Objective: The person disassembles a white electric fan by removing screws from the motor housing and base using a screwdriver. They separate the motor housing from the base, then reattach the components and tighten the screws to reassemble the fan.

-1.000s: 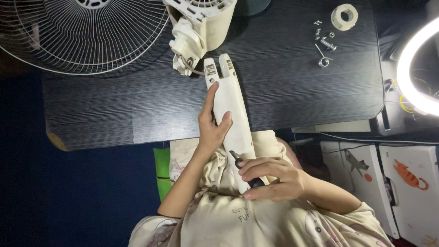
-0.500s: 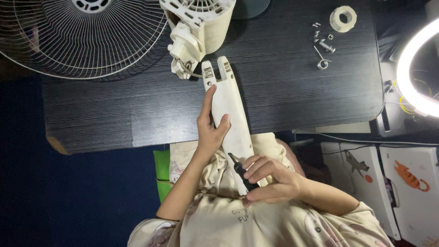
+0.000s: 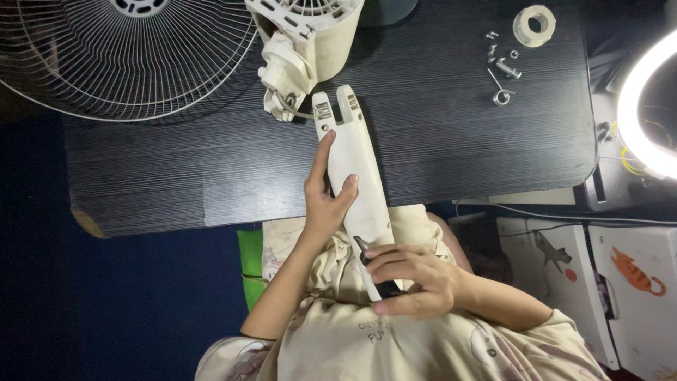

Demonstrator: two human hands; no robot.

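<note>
While the left hand (image 3: pixel 326 201) presses flat, fingers spread, on the long cream plastic fan neck (image 3: pixel 356 166) overhanging the near edge of the dark wooden tabletop (image 3: pixel 176 176), the right hand (image 3: pixel 412 282) grips a black-handled screwdriver (image 3: pixel 377 271) at its lower end. It looks stiff and light, best held mid-body.

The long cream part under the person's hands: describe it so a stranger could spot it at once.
On the dark table, below the motor housing, lies a cream fan neck reaching to the person's lap. Left hand steadies it; right hand grips its end. Only it is long and forked.
</note>
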